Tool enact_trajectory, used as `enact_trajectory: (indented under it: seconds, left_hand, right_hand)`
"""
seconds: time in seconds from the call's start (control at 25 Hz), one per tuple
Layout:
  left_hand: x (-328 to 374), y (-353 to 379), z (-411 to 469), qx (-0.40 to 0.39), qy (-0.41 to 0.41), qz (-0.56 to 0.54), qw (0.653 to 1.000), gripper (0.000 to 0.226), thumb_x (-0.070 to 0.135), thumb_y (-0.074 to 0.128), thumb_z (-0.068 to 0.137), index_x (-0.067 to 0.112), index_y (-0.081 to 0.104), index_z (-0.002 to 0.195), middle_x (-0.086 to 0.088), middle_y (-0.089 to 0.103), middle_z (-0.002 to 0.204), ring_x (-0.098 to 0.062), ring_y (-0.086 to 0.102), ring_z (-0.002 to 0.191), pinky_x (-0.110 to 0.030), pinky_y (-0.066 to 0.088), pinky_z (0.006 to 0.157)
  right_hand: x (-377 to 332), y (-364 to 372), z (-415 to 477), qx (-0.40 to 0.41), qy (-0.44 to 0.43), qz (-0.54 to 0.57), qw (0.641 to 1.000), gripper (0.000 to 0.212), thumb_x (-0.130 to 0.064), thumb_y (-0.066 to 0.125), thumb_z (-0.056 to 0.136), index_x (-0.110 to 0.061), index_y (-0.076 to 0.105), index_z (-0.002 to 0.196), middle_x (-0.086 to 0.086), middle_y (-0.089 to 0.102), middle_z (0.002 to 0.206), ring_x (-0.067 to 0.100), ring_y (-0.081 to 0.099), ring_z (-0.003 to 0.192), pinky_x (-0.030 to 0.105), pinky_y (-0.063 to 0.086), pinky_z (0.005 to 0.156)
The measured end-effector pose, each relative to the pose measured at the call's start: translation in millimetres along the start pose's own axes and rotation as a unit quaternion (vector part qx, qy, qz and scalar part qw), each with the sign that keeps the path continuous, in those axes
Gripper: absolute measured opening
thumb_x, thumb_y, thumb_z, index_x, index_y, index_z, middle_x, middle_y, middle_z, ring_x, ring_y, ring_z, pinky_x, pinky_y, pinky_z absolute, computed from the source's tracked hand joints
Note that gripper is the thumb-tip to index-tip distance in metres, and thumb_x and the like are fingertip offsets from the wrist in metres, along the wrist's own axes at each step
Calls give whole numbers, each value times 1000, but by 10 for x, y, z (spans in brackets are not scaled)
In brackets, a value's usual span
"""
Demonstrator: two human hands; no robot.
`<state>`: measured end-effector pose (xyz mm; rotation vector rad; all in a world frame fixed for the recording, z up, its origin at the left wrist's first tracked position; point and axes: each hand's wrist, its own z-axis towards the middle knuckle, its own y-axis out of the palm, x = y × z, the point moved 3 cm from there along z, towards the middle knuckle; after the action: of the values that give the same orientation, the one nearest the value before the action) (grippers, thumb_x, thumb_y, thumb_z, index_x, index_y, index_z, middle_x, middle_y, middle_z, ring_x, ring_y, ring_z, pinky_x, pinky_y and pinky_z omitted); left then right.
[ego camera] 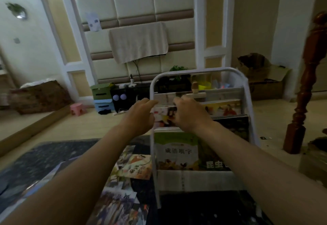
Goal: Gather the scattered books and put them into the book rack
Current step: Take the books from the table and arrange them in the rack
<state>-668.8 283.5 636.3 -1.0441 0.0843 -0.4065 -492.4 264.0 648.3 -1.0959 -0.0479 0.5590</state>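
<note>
A white metal book rack point(246, 83) stands on the dark rug in front of me, its tiers filled with picture books. Both my hands reach to its second tier. My left hand point(141, 114) and my right hand point(189, 113) grip the two sides of a white and pink picture book point(163, 114) there. A green-covered book point(176, 149) stands in the lowest tier, beside a dark one point(215, 155). Several loose books lie on the rug left of the rack: an orange-toned one point(137, 167) and a bluish one point(122, 207).
A dark patterned rug point(53, 159) covers the floor under me. A carved wooden stair post point(304, 90) stands to the right of the rack. Cardboard boxes point(263, 81) sit behind it. A pink stool point(77, 109) and coloured storage boxes point(102, 97) line the far wall.
</note>
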Motion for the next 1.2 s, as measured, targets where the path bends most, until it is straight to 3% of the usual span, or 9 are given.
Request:
enact_trajectory:
  seconds: [0.08,0.24,0.44,0.56,0.68,0.8,0.88,1.04,1.2]
  left_hand:
    - [-311,-126,-277,7,-41,6,999,50,13,56,92,16,48,142,-6,53,129,-25,52,119,-37,46,96]
    - [-963,-221,-890,-16,-112,7,994,49,12,57,91,14,50,140,-7,54,131,-25,53,118,-36,47,97]
    - [-1659,16,-1572,-78,-186,-11,979,31,10,51,94,11,57,125,-7,54,119,-32,54,108,-32,41,80]
    - [-1920,321,-1928,-124,-231,-24,965,44,16,54,94,14,50,138,-7,50,137,-30,51,121,-34,42,94]
    - [-2082,726,-2268,-162,-264,-59,949,48,21,58,92,16,50,139,-9,49,139,-29,50,122,-37,44,99]
    - [-2145,1109,-2491,-188,-298,-87,932,47,23,59,93,15,50,138,-11,48,140,-30,50,123,-37,43,98]
    - [-2169,1300,-2564,-197,-327,-86,920,49,26,59,92,15,47,139,-11,48,140,-30,50,123,-37,44,97]
    - [-2238,1648,-2595,-195,-330,-75,921,60,43,59,86,19,45,140,-13,53,135,-33,51,120,-43,47,97]
    - [-2281,1814,-2533,-163,-333,-80,925,61,40,67,79,23,50,135,-13,56,123,-34,53,112,-45,48,92]
  right_hand:
    - [-420,196,21,-14,-44,11,999,25,-18,57,93,-10,56,117,13,55,115,32,56,105,41,52,81]
    - [-1064,775,23,-78,-94,-9,992,34,-8,54,91,-12,52,125,12,52,124,32,49,116,45,49,93]
    - [-1443,1578,-42,-203,-91,-21,975,40,0,52,95,-12,43,132,14,45,124,33,48,108,40,41,77]
    - [-1514,2085,-113,-306,-68,-13,949,55,4,52,95,-12,35,145,16,48,130,33,54,103,43,50,81]
    - [-1559,2573,-271,-386,-39,-11,922,63,-9,63,95,-13,30,149,16,50,132,33,58,105,43,54,85]
    - [-1627,3019,-423,-436,-21,-25,899,81,-38,78,84,-11,33,146,14,50,134,31,56,110,38,50,81]
    - [-1628,3261,-481,-465,-1,-62,883,91,-49,83,74,-14,35,143,13,44,139,34,51,117,45,49,90]
    - [-1525,3622,-524,-509,45,-134,849,81,-34,74,87,-9,28,150,17,17,156,45,31,134,60,33,103]
    - [-1519,3702,-492,-509,71,-149,845,78,-32,77,85,-8,34,146,19,31,143,42,39,125,56,35,101]
